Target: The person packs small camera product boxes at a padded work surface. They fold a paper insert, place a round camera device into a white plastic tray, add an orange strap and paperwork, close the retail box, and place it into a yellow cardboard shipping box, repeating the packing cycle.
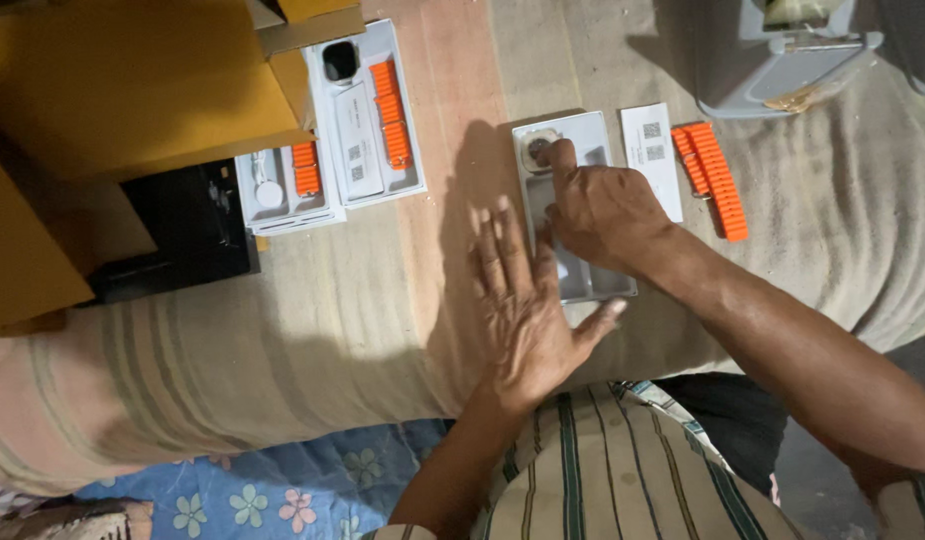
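Observation:
A grey plastic packaging tray [594,135] lies on a striped cloth. A small watch body [535,148] sits in the tray's top recess. My right hand [602,212] rests over the tray, its index fingertip pressing on the watch body. My left hand [527,305] lies flat with fingers spread, steadying the tray's left and lower edge. To the right of the tray are a white paper leaflet [653,155] and a loose orange strap [712,178].
Two more white trays [367,115] with orange straps and a watch lie at the upper left, next to a yellow cardboard box [132,85] and a black box [187,235]. A grey device [772,60] stands at the top right. Floral fabric [262,495] shows below.

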